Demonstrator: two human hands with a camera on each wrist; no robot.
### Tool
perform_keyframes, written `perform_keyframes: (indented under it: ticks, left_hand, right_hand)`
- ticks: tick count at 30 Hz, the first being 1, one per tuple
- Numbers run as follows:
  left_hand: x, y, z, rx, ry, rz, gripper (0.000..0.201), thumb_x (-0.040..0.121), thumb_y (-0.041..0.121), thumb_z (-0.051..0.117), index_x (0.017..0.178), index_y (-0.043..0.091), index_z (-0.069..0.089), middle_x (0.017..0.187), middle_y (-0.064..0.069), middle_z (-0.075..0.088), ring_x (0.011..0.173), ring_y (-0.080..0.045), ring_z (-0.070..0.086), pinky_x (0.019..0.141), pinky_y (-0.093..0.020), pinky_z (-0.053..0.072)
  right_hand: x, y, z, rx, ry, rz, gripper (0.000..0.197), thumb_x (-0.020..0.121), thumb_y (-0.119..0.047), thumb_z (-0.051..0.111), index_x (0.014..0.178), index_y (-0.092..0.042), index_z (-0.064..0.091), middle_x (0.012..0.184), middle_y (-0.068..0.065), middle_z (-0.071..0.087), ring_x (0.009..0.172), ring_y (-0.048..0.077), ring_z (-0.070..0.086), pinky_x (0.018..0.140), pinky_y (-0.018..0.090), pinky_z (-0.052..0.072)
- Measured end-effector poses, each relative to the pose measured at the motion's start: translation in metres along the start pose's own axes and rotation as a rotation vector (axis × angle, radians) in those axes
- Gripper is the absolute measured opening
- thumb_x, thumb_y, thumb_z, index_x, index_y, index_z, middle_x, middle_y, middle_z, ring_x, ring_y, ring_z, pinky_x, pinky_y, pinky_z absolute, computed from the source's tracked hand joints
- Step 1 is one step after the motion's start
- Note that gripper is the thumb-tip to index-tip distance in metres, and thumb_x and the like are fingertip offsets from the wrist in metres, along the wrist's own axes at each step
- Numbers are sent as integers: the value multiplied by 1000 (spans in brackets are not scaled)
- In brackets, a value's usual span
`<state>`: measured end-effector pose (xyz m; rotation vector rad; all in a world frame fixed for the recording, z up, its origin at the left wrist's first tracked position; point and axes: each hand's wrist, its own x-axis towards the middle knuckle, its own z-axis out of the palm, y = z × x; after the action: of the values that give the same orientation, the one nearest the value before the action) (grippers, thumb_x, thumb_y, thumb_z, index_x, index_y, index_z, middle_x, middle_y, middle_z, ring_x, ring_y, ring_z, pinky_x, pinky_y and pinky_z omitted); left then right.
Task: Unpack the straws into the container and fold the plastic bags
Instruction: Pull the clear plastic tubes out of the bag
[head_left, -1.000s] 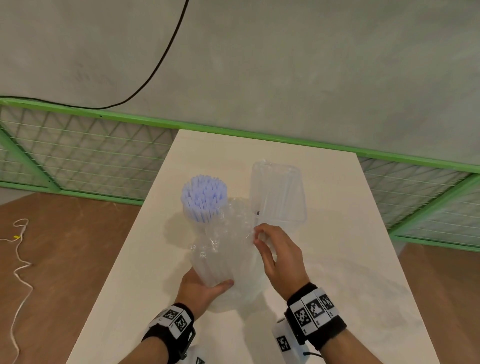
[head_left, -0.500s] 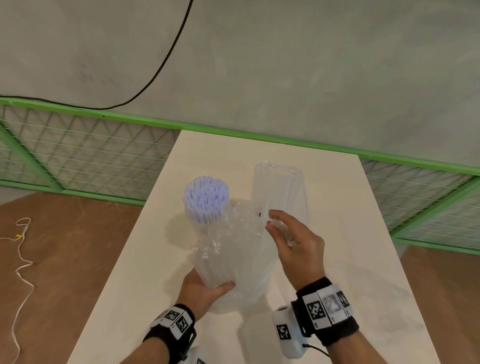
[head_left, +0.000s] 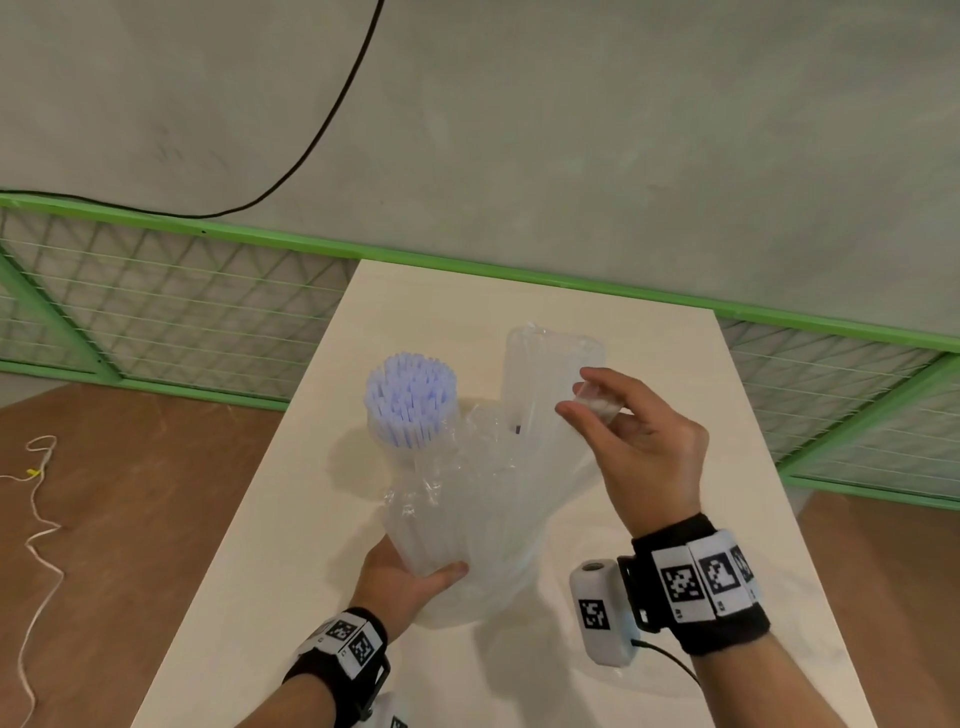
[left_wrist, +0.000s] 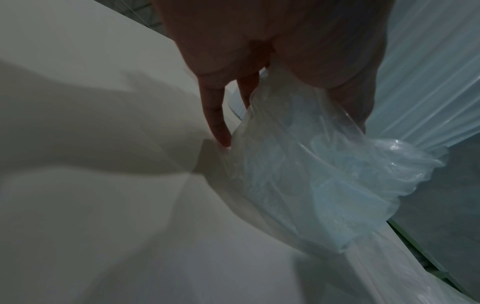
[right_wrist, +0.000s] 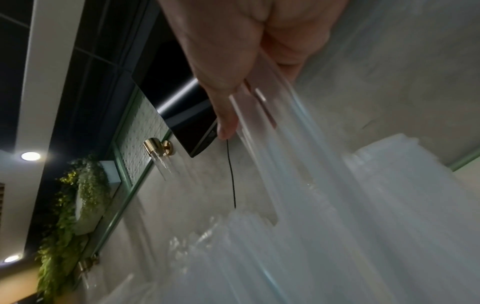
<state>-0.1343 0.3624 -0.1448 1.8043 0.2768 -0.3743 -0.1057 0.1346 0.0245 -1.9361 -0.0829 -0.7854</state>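
A clear container (head_left: 415, 441) packed with bluish-white straws (head_left: 410, 395) stands mid-table. Just in front of it my left hand (head_left: 415, 579) grips the lower end of a crumpled clear plastic bag (head_left: 467, 525) that still has straws inside; the left wrist view shows my fingers (left_wrist: 215, 117) curled around that bag (left_wrist: 311, 164). My right hand (head_left: 589, 408) is raised above the bag's mouth, pinching the top of a small bunch of clear straws (head_left: 558, 462) whose lower ends are still in the bag. In the right wrist view those straws (right_wrist: 298, 164) run blurred from my thumb (right_wrist: 226, 117).
Another clear straw pack (head_left: 540, 364) stands upright behind the bag, partly hidden by my right hand. The pale table (head_left: 675, 389) is narrow, with brown floor on both sides. A green mesh fence (head_left: 182, 291) runs behind the far edge.
My right hand has risen up and to the right from the bag's mouth, drawing a bunch of straws with it. The left hand stays gripping the bag's bottom.
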Motion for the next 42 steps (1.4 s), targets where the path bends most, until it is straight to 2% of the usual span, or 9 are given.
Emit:
perform_keyframes:
  ticks: [8, 13, 17, 19, 24, 29, 32, 36, 42]
  left_hand:
    - [2, -2, -1, -1, -6, -1, 61, 53, 34, 95, 107, 21, 68, 94, 8, 75, 90, -6, 70, 81, -24, 52]
    - [1, -1, -1, -6, -14, 0, 60, 55, 33, 95, 107, 23, 66, 95, 8, 74, 90, -6, 69, 81, -23, 52]
    - [0, 1, 0, -20, -17, 3, 55, 56, 29, 94, 104, 25, 66, 93, 9, 74, 87, -1, 69, 75, -17, 51]
    - [1, 1, 0, -26, -16, 0, 54, 56, 27, 95, 102, 26, 66, 91, 9, 74, 84, 1, 69, 73, -16, 50]
    - [3, -5, 0, -26, -11, 14, 59, 54, 31, 95, 106, 22, 69, 92, 7, 76, 86, -3, 71, 80, -24, 55]
    - [4, -6, 0, -15, -13, 16, 59, 54, 31, 95, 106, 19, 69, 91, 6, 76, 85, -3, 71, 73, -16, 53]
    - [3, -3, 0, -15, -10, 18, 56, 56, 28, 95, 104, 21, 68, 89, 7, 75, 82, 0, 70, 68, -11, 51]
    - [3, -5, -1, -19, -17, 17, 59, 55, 32, 95, 107, 20, 69, 92, 6, 76, 85, -2, 71, 73, -16, 52]
    - [4, -7, -2, -19, -22, 16, 75, 42, 51, 91, 108, 23, 68, 94, 6, 76, 89, -6, 71, 81, -26, 55]
  right_hand:
    - [-28, 15, 15, -159, -197, -66, 23, 86, -12, 74, 108, -18, 70, 92, -10, 68, 79, -2, 61, 66, 9, 47]
    - [-49, 30, 24, -199, -189, -79, 19, 90, -6, 67, 107, -14, 71, 97, -12, 66, 90, -6, 59, 80, 6, 43]
    - [-53, 31, 28, -179, -172, -71, 14, 95, -15, 61, 104, -12, 71, 100, -11, 67, 96, -2, 61, 86, 9, 43]
    - [-57, 29, 29, -169, -193, -57, 21, 97, -23, 55, 105, -12, 71, 101, -9, 68, 98, -2, 61, 87, 9, 43]
    - [-76, 35, 30, -174, -224, -46, 28, 93, -28, 59, 115, -12, 66, 111, -8, 65, 106, -3, 58, 90, 8, 41]
    - [-78, 43, 30, -221, -170, -42, 23, 92, -18, 65, 114, -13, 64, 106, -6, 64, 103, -12, 52, 89, 4, 39]
    - [-75, 43, 32, -233, -151, -36, 20, 91, -13, 64, 110, -11, 64, 99, -3, 63, 98, -10, 53, 86, 2, 38]
    - [-72, 41, 33, -220, -149, -34, 17, 91, -10, 64, 108, -11, 63, 94, -2, 60, 91, -6, 54, 82, 3, 37]
    - [-66, 43, 33, -208, -246, -63, 29, 92, -9, 63, 119, -19, 63, 98, -2, 55, 89, 1, 54, 83, 7, 41]
